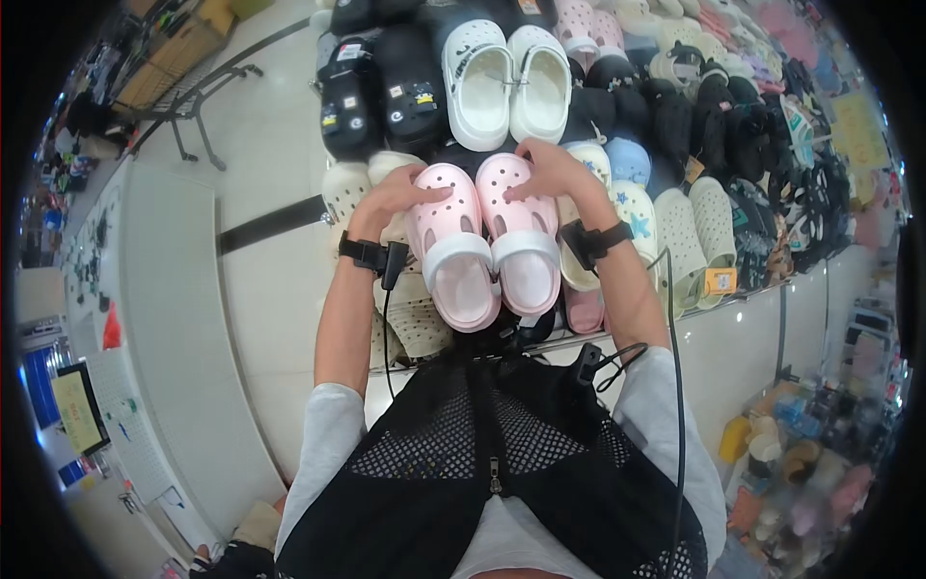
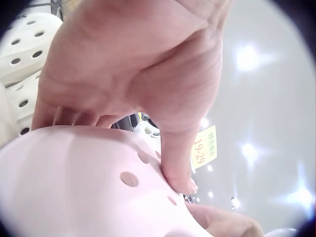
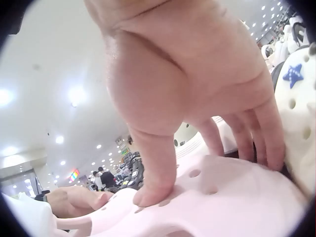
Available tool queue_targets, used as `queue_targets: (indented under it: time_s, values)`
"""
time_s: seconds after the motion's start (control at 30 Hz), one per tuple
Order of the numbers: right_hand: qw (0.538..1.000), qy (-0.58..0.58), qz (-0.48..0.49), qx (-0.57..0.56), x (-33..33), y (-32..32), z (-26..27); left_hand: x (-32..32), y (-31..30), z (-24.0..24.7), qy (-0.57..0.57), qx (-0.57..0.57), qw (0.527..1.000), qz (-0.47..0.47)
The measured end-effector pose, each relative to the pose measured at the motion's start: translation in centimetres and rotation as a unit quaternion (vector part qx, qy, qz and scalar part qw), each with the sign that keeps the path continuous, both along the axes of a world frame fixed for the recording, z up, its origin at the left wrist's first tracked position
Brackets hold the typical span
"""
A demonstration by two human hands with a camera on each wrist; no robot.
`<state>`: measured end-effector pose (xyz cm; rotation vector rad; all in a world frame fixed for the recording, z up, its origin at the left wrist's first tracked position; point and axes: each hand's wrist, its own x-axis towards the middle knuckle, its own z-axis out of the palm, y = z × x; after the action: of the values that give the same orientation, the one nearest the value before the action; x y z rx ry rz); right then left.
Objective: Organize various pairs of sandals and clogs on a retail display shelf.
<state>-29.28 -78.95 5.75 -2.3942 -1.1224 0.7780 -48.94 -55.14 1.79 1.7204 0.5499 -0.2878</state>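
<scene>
A pair of pale pink clogs with white heel straps sits toes-away in front of the person, the left clog [image 1: 448,217] beside the right clog [image 1: 522,217]. The left hand [image 1: 394,195] grips the left clog's toe from its outer side, thumb on top among the vent holes. In the left wrist view its fingers [image 2: 81,117] pass down behind the pink upper and are partly hidden. The right hand [image 1: 558,177] holds the other clog the same way. Its thumb [image 3: 157,182] presses on the perforated top, while the other fingers reach down the outer side.
White clogs [image 1: 479,92] joined by a tie lie just beyond, with black clogs [image 1: 410,101] to their left. Cream clogs with blue stars [image 1: 632,220] stand close on the right. Shoes crowd the display. A white counter [image 1: 193,318] is across the aisle at left.
</scene>
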Motion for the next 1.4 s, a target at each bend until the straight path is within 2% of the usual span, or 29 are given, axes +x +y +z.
queue_targets:
  time_s: [0.1, 0.17, 0.27, 0.43, 0.5, 0.57, 0.6, 0.63, 0.67, 0.7, 0.73, 0.77, 0.8, 0.83, 0.9, 0.97, 1.03, 1.07, 1.13, 1.17, 1.23, 1.3, 1.4]
  values:
    - [1.0, 0.004, 0.007, 0.011, -0.2, 0.2, -1.1, 0.0, -0.1, -0.8, 0.004, -0.031, 1.0, 0.0]
    - [0.999, -0.006, -0.023, 0.031, -0.6, 0.2, -1.5, -0.1, -0.6, -1.7, -0.027, -0.003, 0.997, 0.074]
    - [0.997, -0.009, -0.051, 0.053, -1.3, 0.3, -1.8, 0.1, -1.4, -1.3, -0.03, 0.033, 0.995, 0.09]
    - [0.995, -0.05, -0.067, 0.05, -1.9, 0.0, -1.9, 0.0, -1.4, -0.9, -0.028, 0.047, 0.996, 0.074]
    - [0.991, -0.017, -0.072, 0.109, -2.3, -0.5, -2.4, -0.1, -1.0, -0.6, -0.03, 0.039, 0.997, 0.057]
    - [0.987, -0.059, -0.076, 0.126, -3.3, -1.5, -2.0, -0.5, -1.0, -0.9, -0.042, 0.047, 0.996, 0.061]
    - [0.986, -0.058, -0.094, 0.126, -4.2, -2.0, -1.0, -0.8, -1.7, 0.8, -0.036, 0.042, 0.996, 0.067]
    - [0.984, -0.057, -0.112, 0.127, -5.1, -2.9, -0.2, -1.2, -1.9, 0.0, -0.081, 0.052, 0.991, 0.09]
    - [0.974, -0.107, -0.103, 0.171, -5.9, -4.0, -0.6, -1.7, -1.9, -0.9, -0.091, 0.116, 0.983, 0.111]
    - [0.973, -0.112, -0.114, 0.168, -6.9, -5.4, -0.3, -2.4, -2.2, -1.4, -0.101, 0.179, 0.97, 0.131]
    - [0.967, -0.088, -0.098, 0.22, -7.9, -7.1, 0.1, -3.4, -3.4, -0.7, -0.106, 0.174, 0.971, 0.122]
    - [0.957, -0.065, -0.08, 0.271, -9.0, -8.8, 0.6, -4.7, -5.1, 1.1, -0.135, 0.201, 0.958, 0.155]
    - [0.955, -0.048, -0.103, 0.273, -10.4, -10.7, 1.8, -6.0, -6.3, 2.4, -0.162, 0.225, 0.942, 0.186]
    - [0.955, -0.051, -0.115, 0.267, -11.4, -12.9, 1.9, -7.1, -7.1, 2.9, -0.164, 0.218, 0.946, 0.176]
    - [0.93, 0.07, -0.224, 0.282, -13.2, -17.4, 2.2, -9.1, -8.4, 3.3, -0.189, 0.192, 0.954, 0.134]
    - [0.931, 0.028, -0.306, 0.198, -15.3, -21.4, 1.6, -10.8, -9.4, 3.0, -0.202, 0.201, 0.953, 0.1]
    - [0.934, 0.018, -0.313, 0.172, -17.0, -24.9, 0.3, -11.6, -10.4, 3.1, -0.215, 0.215, 0.95, 0.067]
    - [0.938, 0.014, -0.315, 0.144, -17.9, -26.2, -0.4, -11.9, -11.2, 3.4, -0.244, 0.244, 0.934, 0.09]
    - [0.933, 0.008, -0.324, 0.157, -19.4, -27.9, -1.6, -12.1, -13.1, 4.5, -0.286, 0.307, 0.898, 0.132]
    - [0.93, 0.004, -0.327, 0.168, -20.2, -28.7, -2.2, -12.3, -13.9, 5.0, -0.287, 0.309, 0.898, 0.124]
    - [0.93, -0.01, -0.329, 0.165, -21.0, -29.7, -3.0, -12.1, -15.3, 5.7, -0.322, 0.406, 0.845, 0.133]
    - [0.93, -0.024, -0.33, 0.161, -21.4, -30.8, -3.4, -11.3, -17.2, 6.2, -0.345, 0.406, 0.84, 0.103]
    - [0.928, 0.013, -0.32, 0.191, -21.1, -32.9, -3.8, -9.7, -21.7, 6.5, -0.371, 0.407, 0.834, 0.043]
